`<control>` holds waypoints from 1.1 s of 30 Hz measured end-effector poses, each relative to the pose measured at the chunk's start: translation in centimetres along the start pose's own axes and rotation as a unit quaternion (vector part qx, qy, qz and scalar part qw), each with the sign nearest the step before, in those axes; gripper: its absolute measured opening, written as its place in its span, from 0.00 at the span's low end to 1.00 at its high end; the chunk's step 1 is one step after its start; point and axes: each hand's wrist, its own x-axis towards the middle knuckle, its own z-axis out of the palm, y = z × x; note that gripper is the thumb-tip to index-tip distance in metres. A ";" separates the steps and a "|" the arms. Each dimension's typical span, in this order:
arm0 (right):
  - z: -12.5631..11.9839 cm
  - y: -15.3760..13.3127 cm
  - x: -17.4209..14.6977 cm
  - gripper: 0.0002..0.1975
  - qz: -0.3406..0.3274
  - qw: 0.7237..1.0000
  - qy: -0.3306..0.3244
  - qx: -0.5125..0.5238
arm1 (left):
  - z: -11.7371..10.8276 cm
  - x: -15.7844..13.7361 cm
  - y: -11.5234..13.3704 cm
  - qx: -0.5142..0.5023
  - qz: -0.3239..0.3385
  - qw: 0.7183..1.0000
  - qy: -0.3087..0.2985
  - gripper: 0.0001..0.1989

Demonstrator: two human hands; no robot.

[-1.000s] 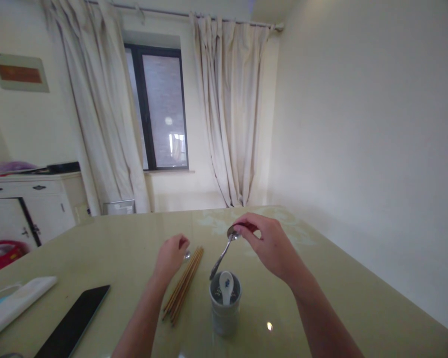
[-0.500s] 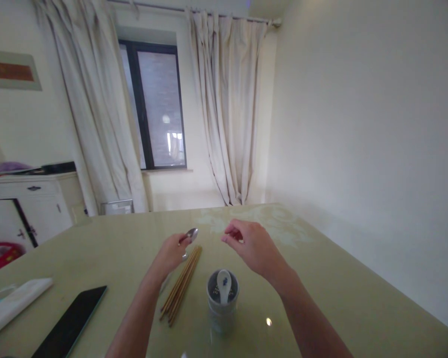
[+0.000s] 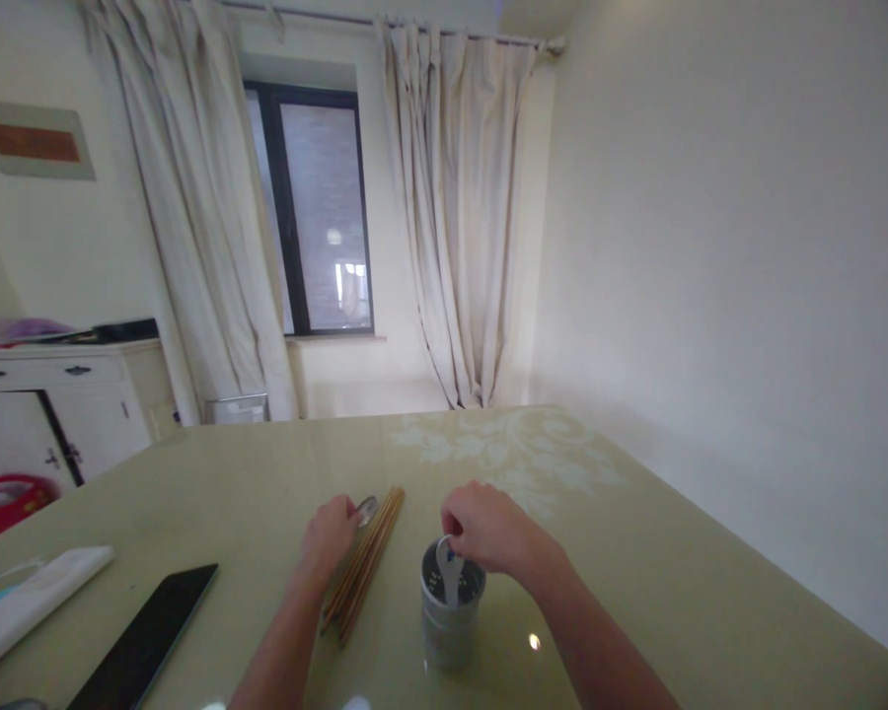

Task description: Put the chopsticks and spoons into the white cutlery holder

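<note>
Since half a second ago, the right hand (image 3: 489,530) has come down from beyond the gray container (image 3: 451,636) to its rim, and the left hand (image 3: 331,532) has sunk lower, bringing the metal spoon (image 3: 368,511) down with it, beyond and left of the container.

Near the container's far right rim, the right hand is closed in a narrow pinch on the upper end of the white spoon (image 3: 450,577), which stands inside the container, its lower end out of sight. The left hand is curled, fingertips touching the metal spoon; most of that spoon is hidden, so I cannot tell whether the fingers grip it.

The container stands upright on the table (image 3: 636,562). Just left of it lies a bundle of chopsticks (image 3: 362,567), slanting away between it and the left hand. Well to the container's left lies a black slab (image 3: 148,631), and farther left a long white object (image 3: 40,602). The right hand covers part of the container's rim. Far beyond the container, past the table's edge, are a white cabinet (image 3: 96,404) to the left, pale curtains (image 3: 466,197) and a dark-framed window (image 3: 326,207).
</note>
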 end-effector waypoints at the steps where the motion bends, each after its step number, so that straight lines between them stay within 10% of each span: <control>1: -0.2 0.0 -0.1 0.10 -0.003 1.000 0.007 -0.001 | -0.3 0.1 0.2 -0.006 0.003 1.000 0.004 0.07; 7: -3.8 0.6 -1.9 0.11 -0.038 0.995 0.086 0.039 | -5.9 -1.7 5.1 -0.126 0.127 0.983 0.034 0.19; 14: -5.7 0.1 -2.6 0.08 -0.069 0.923 0.297 0.236 | -10.3 -9.0 12.6 -0.357 0.370 0.853 -0.088 0.19; 22: -3.5 0.3 -1.2 0.22 0.004 0.965 0.204 0.164 | -4.8 -1.8 6.0 -0.142 0.109 0.983 0.037 0.19; 33: -1.9 0.4 -4.7 0.14 -0.017 0.929 0.262 0.260 | 0.4 -0.1 1.1 -0.036 0.006 0.999 0.037 0.11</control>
